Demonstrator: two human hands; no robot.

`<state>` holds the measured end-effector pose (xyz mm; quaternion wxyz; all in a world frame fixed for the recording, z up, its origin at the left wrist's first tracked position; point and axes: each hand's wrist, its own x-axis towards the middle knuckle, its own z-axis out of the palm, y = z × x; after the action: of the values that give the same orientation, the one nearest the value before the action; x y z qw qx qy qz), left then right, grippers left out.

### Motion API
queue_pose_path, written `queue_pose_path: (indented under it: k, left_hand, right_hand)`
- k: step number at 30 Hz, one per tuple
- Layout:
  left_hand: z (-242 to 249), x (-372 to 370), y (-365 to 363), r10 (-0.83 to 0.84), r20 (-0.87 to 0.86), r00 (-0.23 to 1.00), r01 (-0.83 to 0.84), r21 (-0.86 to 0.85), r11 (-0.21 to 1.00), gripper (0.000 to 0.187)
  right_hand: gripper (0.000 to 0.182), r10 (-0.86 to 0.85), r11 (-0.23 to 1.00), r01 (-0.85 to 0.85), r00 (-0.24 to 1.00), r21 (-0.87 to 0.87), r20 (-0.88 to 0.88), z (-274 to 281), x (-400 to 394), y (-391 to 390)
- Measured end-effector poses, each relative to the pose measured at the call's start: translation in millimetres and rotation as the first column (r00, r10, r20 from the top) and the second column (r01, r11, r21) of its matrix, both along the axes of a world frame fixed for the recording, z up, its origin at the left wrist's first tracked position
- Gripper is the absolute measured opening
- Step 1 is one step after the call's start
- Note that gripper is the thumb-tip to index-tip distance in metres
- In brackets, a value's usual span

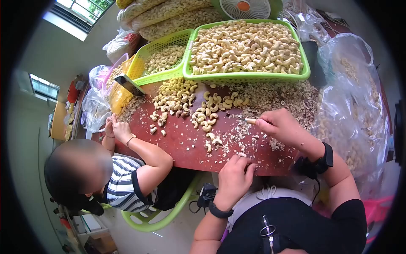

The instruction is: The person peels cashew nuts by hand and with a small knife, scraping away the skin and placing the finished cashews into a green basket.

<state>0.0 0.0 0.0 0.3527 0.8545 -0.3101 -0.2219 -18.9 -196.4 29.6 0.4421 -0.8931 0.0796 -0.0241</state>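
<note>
My right hand [277, 127] grips a small knife [250, 121] by its pale handle, its thin blade pointing left over the tabletop. On the table's near edge rests my left hand [234, 175], fingers bent downward, thumb apart from them, with nothing visible in it. Shelled cashews [209, 112] lie in a loose group ahead of my hands, a few trailing toward my left hand. Brown skin flakes [279, 99] are heaped beyond the knife, and small crumbs scatter between my hands. Another cashew pile [173, 95] sits farther left.
A large green basket [249, 77] heaped with cashews stands at the back, beside a yellow-green basket [165, 76]. A phone [130, 85] leans at left. Another person [135, 178] sits at left, hands together at the table. Clear plastic bags [351, 114] fill the right side.
</note>
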Motion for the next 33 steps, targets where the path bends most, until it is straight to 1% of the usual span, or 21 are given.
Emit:
queue_pose_path:
  k: [2,3,5,6,7,9,10,11,13,14,15,18,20,21,23,25,27,28,30,31,33]
  left_hand:
    - [-1.2,-0.6,-10.8,-0.015,0.319,0.948,0.067,-0.152,0.986,0.026]
    - [1.1,-1.1,-10.0,0.003,0.291,0.957,0.050,-0.175,0.983,0.026]
    - [8.0,3.1,-11.9,0.103,0.358,0.928,0.023,-0.333,0.943,0.027]
    - [10.4,6.4,-8.9,0.179,0.458,0.871,-0.038,-0.301,0.953,0.028]
    - [6.1,7.1,-7.4,0.178,0.459,0.871,-0.038,-0.298,0.954,0.028]
    - [-1.6,9.2,-2.0,0.150,0.542,0.827,-0.114,-0.098,0.989,0.029]
    - [-0.1,7.5,-1.4,0.093,0.484,0.870,-0.042,-0.115,0.992,0.027]
    - [2.6,8.9,-2.6,0.092,0.491,0.866,-0.041,-0.114,0.993,0.027]
    - [6.7,12.6,-3.1,0.223,0.403,0.888,-0.109,-0.287,0.952,0.021]
    - [4.6,21.5,-1.7,0.302,0.443,0.844,-0.160,-0.329,0.931,0.017]
    - [-0.4,31.5,0.7,0.364,0.389,0.846,-0.222,-0.365,0.904,0.017]
    - [-3.3,48.2,3.0,0.382,0.416,0.825,-0.253,-0.332,0.909,0.016]
    - [-6.8,52.5,-2.5,0.222,0.409,0.885,-0.153,-0.195,0.969,0.015]
    - [-7.0,53.4,-5.1,0.222,0.408,0.886,-0.152,-0.196,0.969,0.015]
    - [-7.4,54.9,-10.3,0.120,0.455,0.882,-0.079,-0.108,0.991,0.016]
    - [-7.7,56.6,-11.8,0.160,0.413,0.897,-0.117,-0.127,0.985,0.016]
    - [-1.8,55.3,-13.2,0.291,0.164,0.943,-0.258,-0.197,0.946,0.013]
    - [-0.5,52.8,-14.1,0.304,0.162,0.939,-0.270,-0.201,0.942,0.013]
    - [1.8,45.7,-14.7,0.379,-0.275,0.884,-0.464,-0.418,0.781,0.013]
    - [5.7,43.2,-12.8,0.389,-0.274,0.879,-0.473,-0.417,0.776,0.013]
    - [12.7,40.4,-7.0,0.227,-0.570,0.790,-0.534,-0.457,0.711,0.015]
  right_hand:
    - [0.028,-0.025,0.996,0.024,1.000,0.082,0.012,-0.6,3.3,-3.0]
    - [0.028,-0.013,0.998,0.014,1.000,0.060,-0.018,3.2,5.3,-2.4]
    - [0.029,-0.057,0.998,0.057,0.998,0.013,0.031,0.3,11.5,-6.1]
    - [0.031,-0.074,0.997,0.074,0.997,0.003,-0.007,2.2,13.8,-7.4]
    - [0.031,-0.074,0.997,0.074,0.997,0.007,-0.008,2.8,13.4,-8.7]
    - [0.031,-0.081,0.997,0.081,0.996,-0.020,-0.024,2.8,12.6,-8.5]
    - [0.031,-0.083,0.996,0.083,0.996,-0.017,-0.017,2.2,12.5,-9.2]
    - [0.030,-0.079,0.997,0.079,0.997,-0.022,0.014,0.9,11.9,-9.8]
    - [0.030,-0.071,0.997,0.073,0.996,-0.027,0.051,-2.0,12.3,-11.9]
    - [0.030,-0.091,0.995,0.094,0.993,-0.038,0.073,-4.1,12.2,-13.3]
    - [0.030,-0.112,0.992,0.117,0.989,-0.047,0.093,-6.3,11.4,-13.7]
    - [0.030,-0.039,0.994,0.052,0.991,-0.097,0.125,-10.5,10.7,-8.5]
    - [0.030,-0.018,0.997,0.026,0.993,-0.070,0.116,-15.2,11.4,-4.1]
    - [0.030,0.011,0.999,-0.006,0.995,-0.044,0.102,-16.3,11.2,-2.0]
    - [0.030,0.029,0.997,-0.022,0.995,-0.068,0.100,-9.5,9.8,0.6]
    - [0.029,0.014,0.999,-0.014,1.000,0.052,0.012,-3.4,8.0,2.7]
    - [0.029,0.017,0.994,-0.018,1.000,0.110,0.009,-5.5,5.4,6.0]
    - [0.028,0.032,0.992,-0.033,0.999,0.124,0.012,-5.4,3.9,7.8]
    - [0.028,0.051,0.976,-0.055,0.998,0.211,0.021,-1.4,0.3,13.5]
    - [0.028,0.063,0.975,-0.066,0.998,0.212,0.021,-1.1,-1.1,15.2]
    - [0.028,0.094,0.974,-0.085,0.995,0.208,-0.030,-2.0,-2.4,17.8]
